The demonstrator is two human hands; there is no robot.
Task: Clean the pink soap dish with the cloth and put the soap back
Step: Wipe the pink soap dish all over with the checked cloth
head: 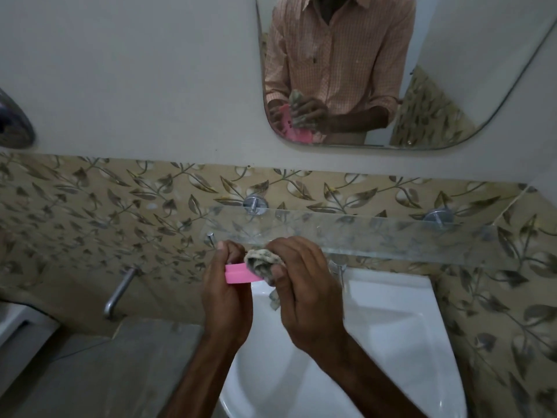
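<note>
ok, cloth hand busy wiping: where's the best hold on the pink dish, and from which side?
Grip the dish by its left end, from the left and below, as the left hand does now. It is a long shallow tray held roughly level above the sink; a hold on that end leaves the right end free for the cloth in the right hand.

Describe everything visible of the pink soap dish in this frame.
The pink soap dish looks like bright, smooth plastic, with a ridge along its visible edge. The left hand holds it over the white sink, tilted on edge. The right hand presses a bunched patterned cloth against its right end, hiding that part. The mirror reflection shows slots in it. No soap is visible.
</note>
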